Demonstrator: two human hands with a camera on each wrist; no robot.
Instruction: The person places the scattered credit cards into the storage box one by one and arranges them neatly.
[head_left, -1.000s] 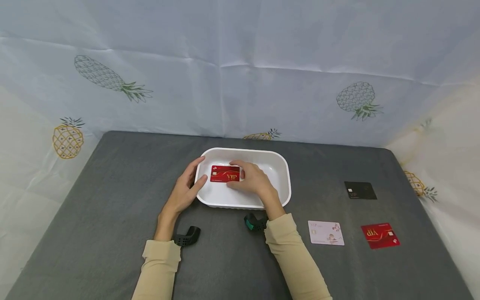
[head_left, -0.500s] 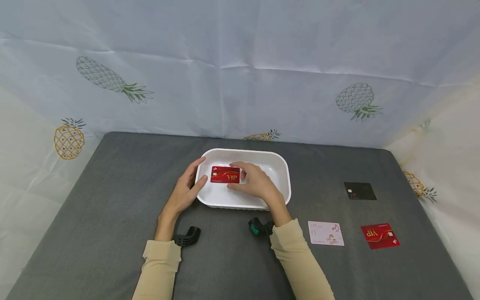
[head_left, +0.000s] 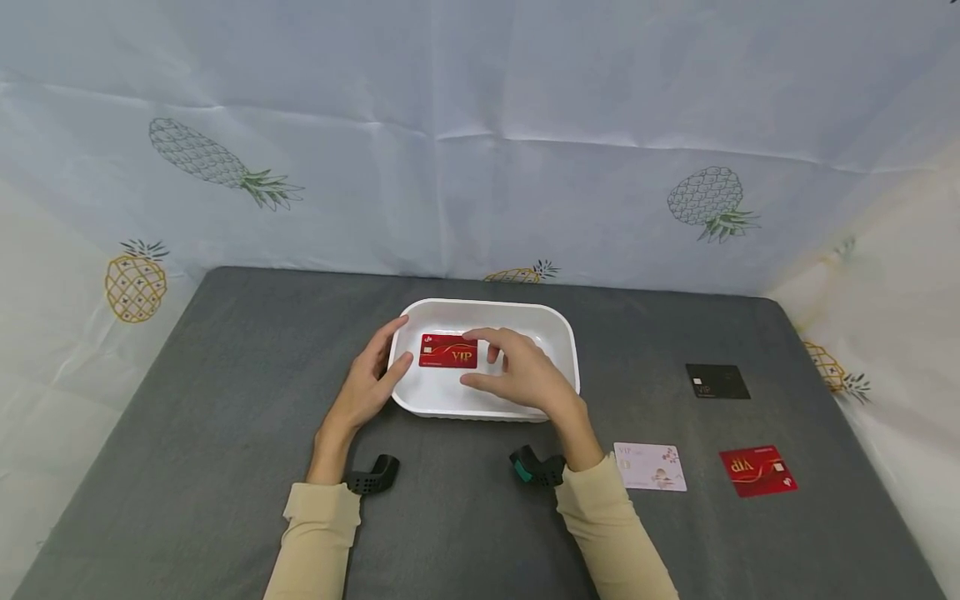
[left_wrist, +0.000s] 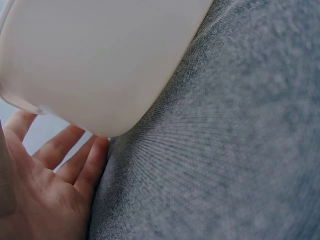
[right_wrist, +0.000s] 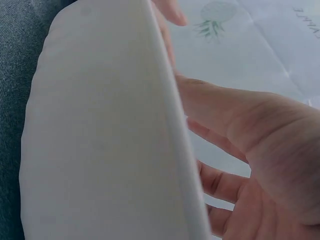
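Observation:
A white rectangular tray (head_left: 480, 404) stands on the grey tabletop, with a red VIP card (head_left: 448, 351) lying inside toward its left end. My left hand (head_left: 363, 379) rests at that left end, thumb and forefinger spread over the rim. In the left wrist view its relaxed fingers (left_wrist: 57, 150) reach the tray's outer wall. Over the tray's right half hovers my right hand (head_left: 525, 371), its thumb and forefinger apart and nothing held. Its forefinger tip overlaps the card's upper right corner in the head view; the right wrist view shows the hand beyond the tray's wall (right_wrist: 100, 125).
To the right on the grey table (head_left: 225, 433) lie a pink VIP card (head_left: 649, 467), another red VIP card (head_left: 759, 471) and a black VIP card (head_left: 717, 382). A pineapple-print curtain (head_left: 465, 125) hangs behind the table. Each wrist carries a black mount.
My right hand has drawn back slightly to the right and toward me, its thumb and forefinger spreading away from the red card. The card and my left hand stay in place.

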